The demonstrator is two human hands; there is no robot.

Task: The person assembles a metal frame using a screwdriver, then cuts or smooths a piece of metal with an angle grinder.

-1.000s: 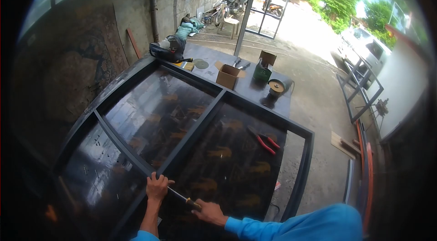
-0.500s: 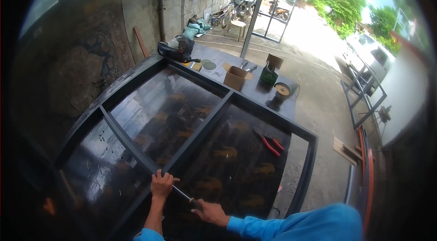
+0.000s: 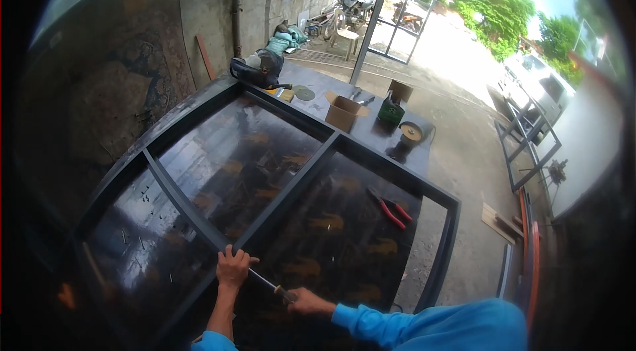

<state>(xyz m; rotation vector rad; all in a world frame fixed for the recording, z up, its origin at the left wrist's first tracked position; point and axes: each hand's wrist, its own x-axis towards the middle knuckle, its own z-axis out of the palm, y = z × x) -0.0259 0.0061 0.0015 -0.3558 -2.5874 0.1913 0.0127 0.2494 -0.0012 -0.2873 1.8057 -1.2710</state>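
A dark metal frame with crossbars lies on the dark-topped table. My left hand is closed over the bar by the crossbar joint, thumb pointing right. My right hand grips the end of a screwdriver, whose handle has a pale collar. The metal shaft slants up and left to the bar beneath my left hand; its tip is hidden there. Red-handled pliers lie with their handles apart inside the right-hand section of the frame.
Beyond the frame stand an open cardboard box, a green box and an angle grinder. A black bag sits at the far left corner. Several small screws or rivets lie in the left section.
My right hand has turned and shifted slightly right on the screwdriver, leaving more of its handle showing. My left hand stays on the bar; the view has moved slightly.
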